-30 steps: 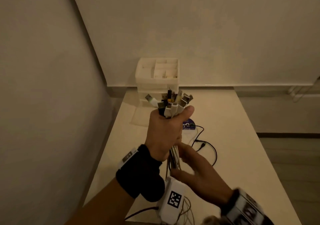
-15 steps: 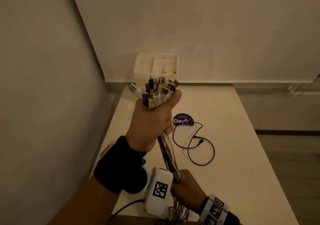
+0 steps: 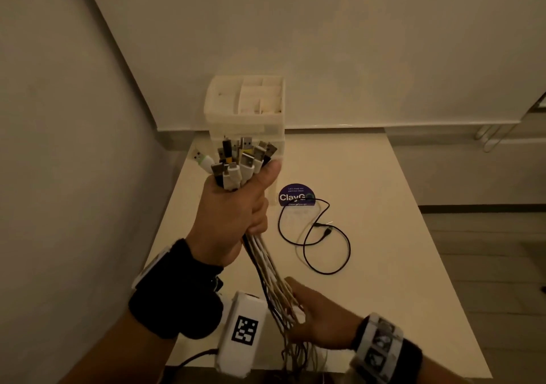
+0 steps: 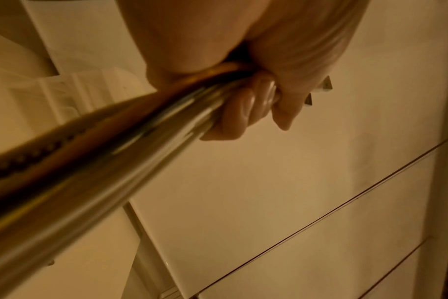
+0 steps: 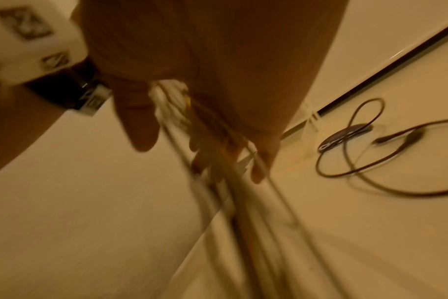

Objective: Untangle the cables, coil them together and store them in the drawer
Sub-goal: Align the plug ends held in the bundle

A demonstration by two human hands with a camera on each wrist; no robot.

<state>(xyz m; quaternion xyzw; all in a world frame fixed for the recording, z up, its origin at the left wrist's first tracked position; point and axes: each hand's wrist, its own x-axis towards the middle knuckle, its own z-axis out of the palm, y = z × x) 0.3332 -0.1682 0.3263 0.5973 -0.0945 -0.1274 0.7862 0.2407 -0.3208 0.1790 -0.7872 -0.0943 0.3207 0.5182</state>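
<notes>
A bundle of white and black cables (image 3: 263,261) hangs from my left hand (image 3: 233,215), which grips it just below the plug ends (image 3: 242,159) and holds them up over the table. The left wrist view shows the same left hand (image 4: 256,97) curled tight round the cable bundle (image 4: 115,151). Lower down, near the table's front edge, my right hand (image 3: 313,312) lies open with straight fingers against the loose strands. In the blurred right wrist view the right hand (image 5: 205,101) has cables (image 5: 243,202) running between its fingers. The cables' lower ends drop out of view.
A white drawer unit (image 3: 245,108) with open top compartments stands at the back of the white table (image 3: 384,236), against the wall. A single black cable (image 3: 319,236) lies looped on the table beside a round purple sticker (image 3: 295,196). A wall runs along the left.
My right hand slid down the bundle from just below the left hand to the front edge, then loosened from a grip to straight fingers. The left hand shifted slightly left.
</notes>
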